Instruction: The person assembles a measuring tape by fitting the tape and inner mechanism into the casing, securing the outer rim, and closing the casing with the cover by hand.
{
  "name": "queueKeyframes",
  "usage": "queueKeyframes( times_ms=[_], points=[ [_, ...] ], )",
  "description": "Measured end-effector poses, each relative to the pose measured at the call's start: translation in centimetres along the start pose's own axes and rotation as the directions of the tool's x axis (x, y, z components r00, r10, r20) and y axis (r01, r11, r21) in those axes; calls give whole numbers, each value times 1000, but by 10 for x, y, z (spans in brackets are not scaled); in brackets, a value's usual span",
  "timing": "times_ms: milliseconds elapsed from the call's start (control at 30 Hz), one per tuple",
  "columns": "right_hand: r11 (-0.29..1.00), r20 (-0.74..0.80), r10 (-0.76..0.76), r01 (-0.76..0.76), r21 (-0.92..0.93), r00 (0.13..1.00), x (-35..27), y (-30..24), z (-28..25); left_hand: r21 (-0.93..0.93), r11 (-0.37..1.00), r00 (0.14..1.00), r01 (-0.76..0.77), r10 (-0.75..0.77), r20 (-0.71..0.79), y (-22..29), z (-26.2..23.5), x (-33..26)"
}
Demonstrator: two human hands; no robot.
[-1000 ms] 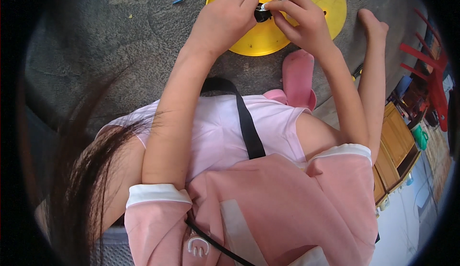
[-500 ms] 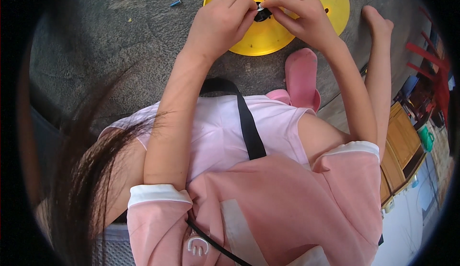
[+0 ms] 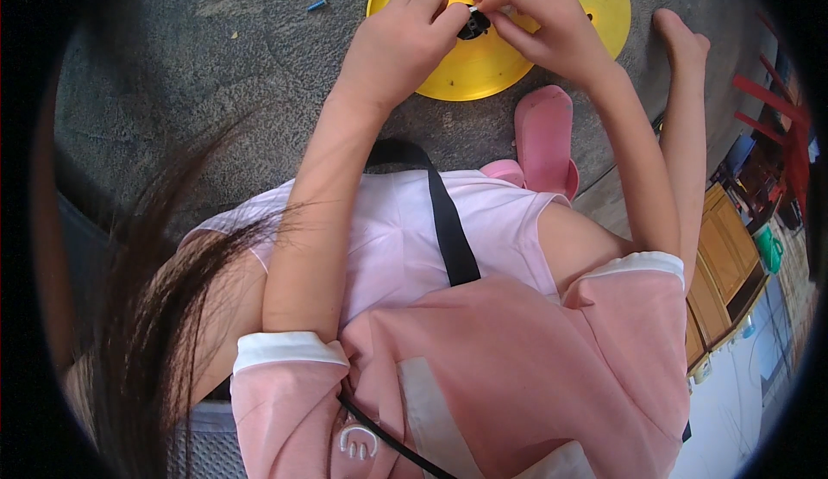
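Note:
A round yellow plastic disc [image 3: 470, 81] with a raised rim lies on the dark floor in front of me. At its centre is a small black fitting [image 3: 473, 26]. My left hand [image 3: 398, 41] is closed at the fitting's left side, thumb and finger bent towards it; what they hold, if anything, is hidden. From the other side my right hand [image 3: 548, 24] pinches a tiny silvery piece just above the black fitting, its fingertips covering most of it. Partly behind the right hand, a second, flat yellow disc [image 3: 606, 0] has a dark hole.
A small blue screw-like piece [image 3: 316, 5] lies on the floor left of the discs. Pink slippers [image 3: 543, 138] sit between the disc and my lap, where a black strap [image 3: 447, 229] crosses. At right are a wooden cabinet [image 3: 727, 242], a green container [image 3: 768, 249] and red furniture [image 3: 770, 100].
My left hand's fingertips have drawn slightly back from the right hand's, and its fingers have curled more. More of the black fitting shows. My right hand stays nearly in place.

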State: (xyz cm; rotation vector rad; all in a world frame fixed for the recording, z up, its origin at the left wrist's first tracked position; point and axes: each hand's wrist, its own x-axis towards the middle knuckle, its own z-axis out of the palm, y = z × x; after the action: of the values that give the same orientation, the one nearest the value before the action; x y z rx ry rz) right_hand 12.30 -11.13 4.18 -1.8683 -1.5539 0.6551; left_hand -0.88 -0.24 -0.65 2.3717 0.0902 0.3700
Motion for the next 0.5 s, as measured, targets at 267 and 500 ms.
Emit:
queueKeyframes(
  times_ms=[267, 500],
  points=[
    [989, 86, -72, 82, -122, 994, 8, 5, -7, 103, 994, 1000, 26, -26, 2, -1, -5, 0],
    [955, 25, -176, 177, -238, 984, 12, 6, 5, 57, 998, 992, -5, 11, -123, -9, 2, -3]
  ],
)
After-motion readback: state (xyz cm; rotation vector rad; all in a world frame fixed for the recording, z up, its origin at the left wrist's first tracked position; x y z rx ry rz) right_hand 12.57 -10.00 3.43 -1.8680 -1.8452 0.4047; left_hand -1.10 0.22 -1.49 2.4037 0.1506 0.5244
